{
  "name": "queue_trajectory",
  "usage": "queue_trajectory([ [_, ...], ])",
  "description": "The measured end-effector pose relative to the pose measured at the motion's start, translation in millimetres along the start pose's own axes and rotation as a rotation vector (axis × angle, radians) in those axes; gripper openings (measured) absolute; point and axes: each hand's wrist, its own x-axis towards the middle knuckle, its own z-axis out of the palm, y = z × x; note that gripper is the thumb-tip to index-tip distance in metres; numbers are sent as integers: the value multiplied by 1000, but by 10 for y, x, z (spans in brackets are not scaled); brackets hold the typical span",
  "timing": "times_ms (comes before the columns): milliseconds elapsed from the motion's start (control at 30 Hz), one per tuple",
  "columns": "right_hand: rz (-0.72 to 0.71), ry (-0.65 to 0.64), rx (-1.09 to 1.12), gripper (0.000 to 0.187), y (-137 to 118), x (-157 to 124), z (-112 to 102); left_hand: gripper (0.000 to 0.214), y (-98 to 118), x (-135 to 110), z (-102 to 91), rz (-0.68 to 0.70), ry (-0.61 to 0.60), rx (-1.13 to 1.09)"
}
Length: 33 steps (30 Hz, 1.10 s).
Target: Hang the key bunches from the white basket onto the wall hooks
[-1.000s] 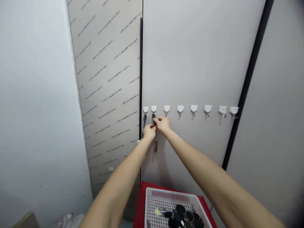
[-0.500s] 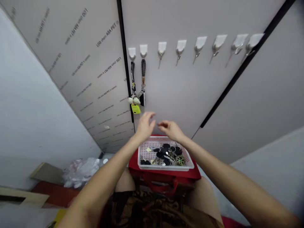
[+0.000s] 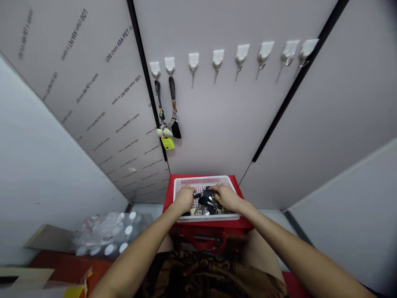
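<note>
Both hands lay in the basket (image 3: 203,181): the left hand (image 3: 185,198) by its left wall, the right hand (image 3: 227,196) over the keys (image 3: 207,201). These were heaped between the two, nearer the right. Whether either grip had closed on a key could not be told.

Protective film (image 3: 102,82) on left panel, repeated print "LOG chem ASA PET"
</note>
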Motion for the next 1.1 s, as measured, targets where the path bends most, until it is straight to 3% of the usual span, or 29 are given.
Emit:
queue_trajectory([
  [267, -28, 154, 280, 31, -147, 100, -51, 21, -28, 101, -300, 6, -3, -319],
  [433, -149, 62, 594, 27, -318, 183, -90, 15, 11, 148, -521, 18, -6, -629],
  [567, -85, 96, 866, 24, -423, 215, -220, 16, 67, 192, -760, 89, 48, -857],
  [733, -64, -3, 851, 13, -440, 257, -351, 19, 141, 217, -981, 130, -16, -962],
  [900, -127, 99, 780, 13, -469, 283, -492, 17, 182, 223, -1095, 146, 42, -1013],
  [1000, -138, 154, 832, 18, -535, 341, -656, 17, 191, 256, -1160, 132, 198, -1062],
  [1100, -105, 309, 851, 21, -625, 491, -910, 13, 205, 313, -1194, 124, 419, -1079],
])
